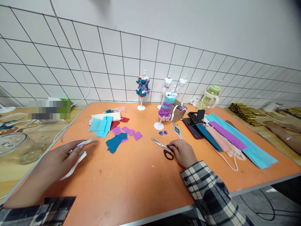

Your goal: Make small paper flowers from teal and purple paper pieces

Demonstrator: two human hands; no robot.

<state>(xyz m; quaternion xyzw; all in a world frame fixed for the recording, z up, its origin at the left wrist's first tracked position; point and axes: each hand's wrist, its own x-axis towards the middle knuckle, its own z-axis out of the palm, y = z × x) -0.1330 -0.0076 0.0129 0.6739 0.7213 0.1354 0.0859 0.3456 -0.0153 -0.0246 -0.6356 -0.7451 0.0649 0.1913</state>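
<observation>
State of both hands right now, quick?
Left hand: closed, pinching a white strip.
Right hand: fingers curled at one handle of the scissors; whether they grip it or only touch it cannot be told.

The left hand (64, 157) holds a white strip (76, 164); the right hand (184, 153) touches black-handled scissors (164, 148) (blades parted slightly) on the orange table (131, 185), near 1 purple-and-blue mannequin (167, 108).

Bright, even light (edges stretched).
</observation>
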